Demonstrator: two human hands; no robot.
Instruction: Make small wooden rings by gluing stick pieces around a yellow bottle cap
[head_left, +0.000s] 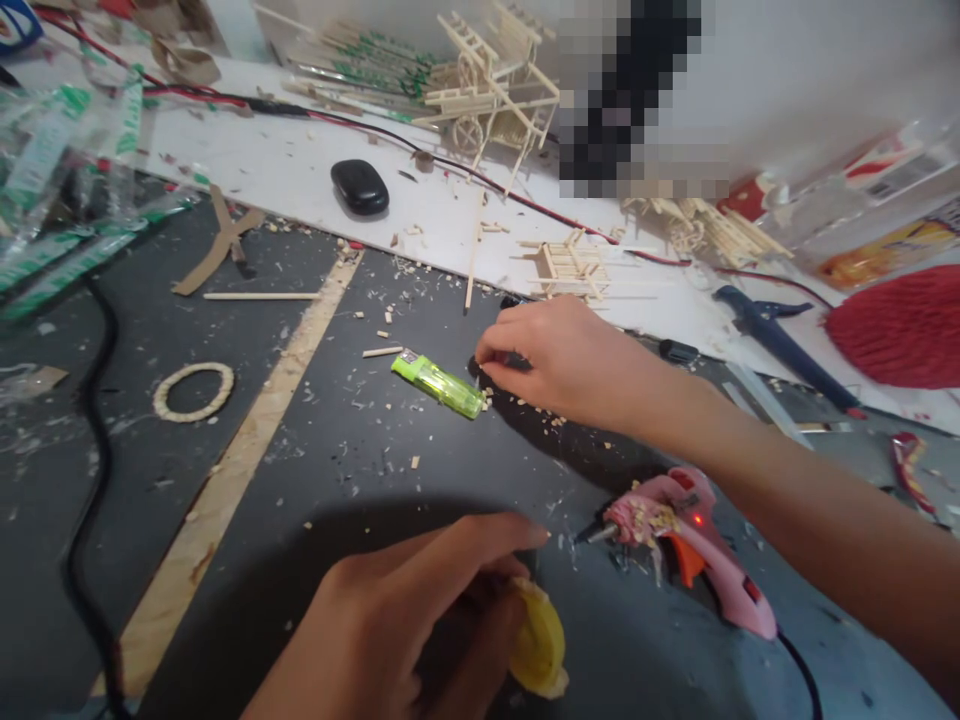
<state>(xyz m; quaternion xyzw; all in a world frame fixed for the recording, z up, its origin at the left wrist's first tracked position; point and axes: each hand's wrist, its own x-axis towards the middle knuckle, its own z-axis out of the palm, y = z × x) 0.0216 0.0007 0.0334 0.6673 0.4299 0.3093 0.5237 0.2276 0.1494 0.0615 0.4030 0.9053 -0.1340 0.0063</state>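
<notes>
My left hand (420, 600) is closed round a yellow round piece (541, 640) with pale bits along its edge, low in the view; its index finger stretches out above the piece. My right hand (562, 360) rests on the dark board with its fingertips pinched together; whatever may be between them is too small to make out. Just left of those fingertips lies a green lighter (442, 385), among small wood chips. Below my right forearm, a pink glue gun (690, 545) lies on its side, its red light lit and its nozzle pointing left.
A pale ring (193, 391) and a thin stick (261, 296) lie on the left. A black cable (94, 430) runs down that side. Small stick-built models (499, 95) stand at the back, near a black oval case (360, 187). Dark-blue cutters (787, 345) lie at right.
</notes>
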